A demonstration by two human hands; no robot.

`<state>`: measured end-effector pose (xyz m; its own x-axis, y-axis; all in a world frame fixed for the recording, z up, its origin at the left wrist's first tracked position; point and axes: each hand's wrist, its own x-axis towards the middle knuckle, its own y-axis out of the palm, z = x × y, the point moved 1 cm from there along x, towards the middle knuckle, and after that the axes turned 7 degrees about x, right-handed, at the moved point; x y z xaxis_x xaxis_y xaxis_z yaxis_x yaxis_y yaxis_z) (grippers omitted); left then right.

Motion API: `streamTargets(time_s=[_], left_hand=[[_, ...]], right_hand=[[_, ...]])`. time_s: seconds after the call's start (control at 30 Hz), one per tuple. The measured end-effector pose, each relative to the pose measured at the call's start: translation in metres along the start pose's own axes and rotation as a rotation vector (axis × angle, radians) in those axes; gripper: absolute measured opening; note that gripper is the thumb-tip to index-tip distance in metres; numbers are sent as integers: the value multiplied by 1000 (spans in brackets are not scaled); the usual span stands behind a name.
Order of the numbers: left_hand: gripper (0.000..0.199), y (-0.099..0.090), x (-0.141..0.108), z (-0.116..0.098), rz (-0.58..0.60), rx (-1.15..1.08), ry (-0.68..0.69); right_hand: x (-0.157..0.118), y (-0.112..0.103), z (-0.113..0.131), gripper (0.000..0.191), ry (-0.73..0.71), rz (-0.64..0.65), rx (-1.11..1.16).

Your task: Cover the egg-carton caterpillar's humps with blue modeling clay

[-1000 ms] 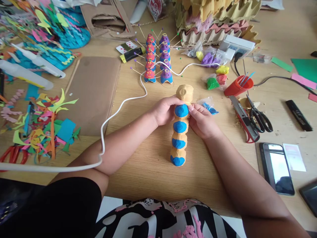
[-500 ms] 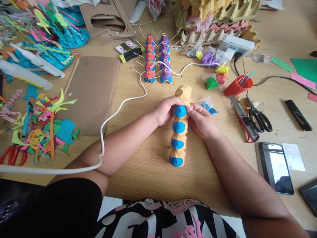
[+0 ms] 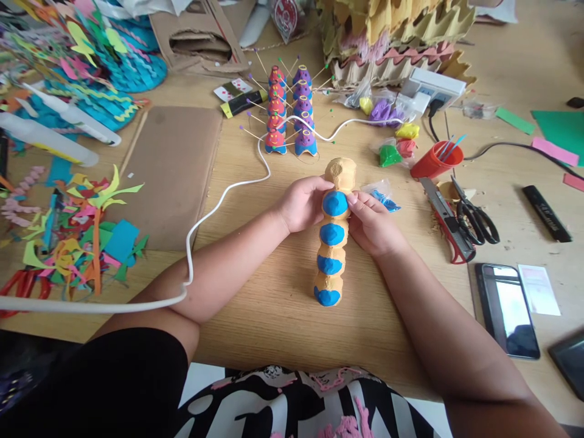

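Observation:
Between my hands is a yellow egg-carton strip [image 3: 333,250] of several bumps, with blue clay patches on all but the far bump. My left hand [image 3: 305,204] grips its left side near the far end, thumb on the dip between the first two bumps. On the opposite side my right hand [image 3: 375,220] holds the strip, thumb at the edge of the topmost blue patch [image 3: 335,204]. Just behind my right hand lies a small plastic bag of blue clay [image 3: 384,198]. Fingers under the strip are hidden.
Red and purple decorated egg-carton strips [image 3: 275,141] stand farther back. A white cable [image 3: 219,210] crosses my left forearm. Paper scraps [image 3: 82,237] and cardboard [image 3: 168,176] lie left; a red cup [image 3: 437,159], cutter [image 3: 449,225], scissors [image 3: 477,219] and phone [image 3: 507,310] are right.
My left thumb has drawn back slightly from the strip's middle, and the right thumb has shifted a little outward, leaving more of the top blue patch visible. Both hands keep holding the strip.

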<state>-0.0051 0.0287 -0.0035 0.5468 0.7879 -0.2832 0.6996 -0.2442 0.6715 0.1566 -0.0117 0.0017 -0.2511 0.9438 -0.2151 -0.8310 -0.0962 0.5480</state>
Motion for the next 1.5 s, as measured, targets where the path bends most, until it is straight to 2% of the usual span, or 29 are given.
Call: streamTargets(time_s=[0.17, 0.37, 0.6, 0.9, 1.23, 1.5], left_hand=[[15, 0, -2, 0, 20, 39, 31], [27, 3, -6, 2, 58, 100, 42], [26, 4, -5, 3, 97, 73, 40], [52, 3, -3, 7, 104, 118, 72], [56, 4, -3, 7, 141, 166, 93], [40, 6, 0, 8, 93, 175, 77]], right_hand=[[1, -1, 1, 48, 19, 0, 8], [2, -1, 2, 50, 49, -115, 35], [4, -12, 1, 44, 56, -60, 33], [4, -7, 5, 40, 78, -62, 68], [5, -14, 3, 39, 80, -34, 34], [6, -17, 1, 40, 76, -4, 27]])
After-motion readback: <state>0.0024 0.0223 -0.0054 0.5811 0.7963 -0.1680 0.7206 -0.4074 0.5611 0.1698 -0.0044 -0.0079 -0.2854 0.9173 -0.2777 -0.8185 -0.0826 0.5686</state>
